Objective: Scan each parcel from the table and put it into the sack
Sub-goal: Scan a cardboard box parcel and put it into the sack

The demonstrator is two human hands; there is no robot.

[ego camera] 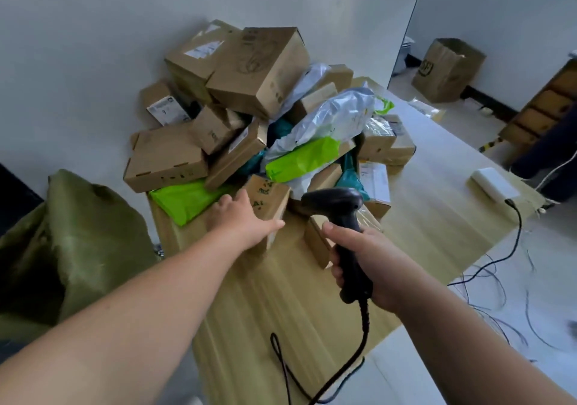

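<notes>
A heap of cardboard boxes and plastic mailers [259,114] covers the far half of the wooden table [281,295]. My left hand [242,217] lies with spread fingers on a small brown box [268,195] at the near edge of the heap, thumb along its front face. My right hand [368,261] grips the handle of a black barcode scanner [340,208], whose head points toward the heap just right of that box. Another small box [315,239] lies partly hidden behind the scanner handle. The olive-green sack [75,242] stands open-topped left of the table.
The scanner's black cable [312,382] trails over the table's near edge. A white block [495,184] with a black lead sits at the table's right side. An open cardboard box [448,67] stands on the floor at the back right, and loose wires [499,304] lie on the floor.
</notes>
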